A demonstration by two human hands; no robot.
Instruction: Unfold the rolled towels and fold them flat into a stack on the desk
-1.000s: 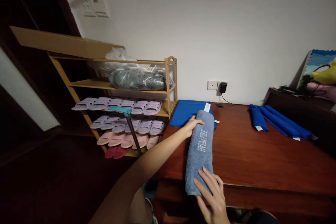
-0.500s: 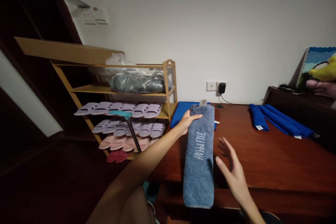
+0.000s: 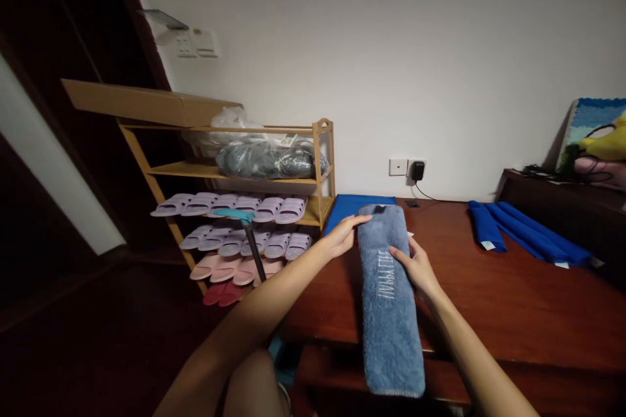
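A grey-blue towel [image 3: 391, 332], folded into a long strip with white embroidered lettering, hangs lengthwise over the front edge of the wooden table. My left hand [image 3: 345, 236] grips its upper left edge, thumb on top. On the opposite side, my right hand [image 3: 418, 267] pinches the right edge, its thumb lying beside the lettering and its other fingers behind the cloth. Behind the towel, a flat blue cloth [image 3: 342, 208] lies on the table, partly covered from view.
Folded blue cloths [image 3: 533, 231] with white tags lie at the table's [image 3: 489, 313] right. A wooden shoe rack [image 3: 325, 192] stands left, bearing several slippers [image 3: 291, 210], plastic-wrapped items [image 3: 274, 158] and a cardboard box [image 3: 132, 103]. A turquoise-topped pole [image 3: 253, 247] stands before it.
My right hand has moved in from the right and taken hold of the towel's edge. The towel's lower end has swung slightly right, and the view has shifted a little.
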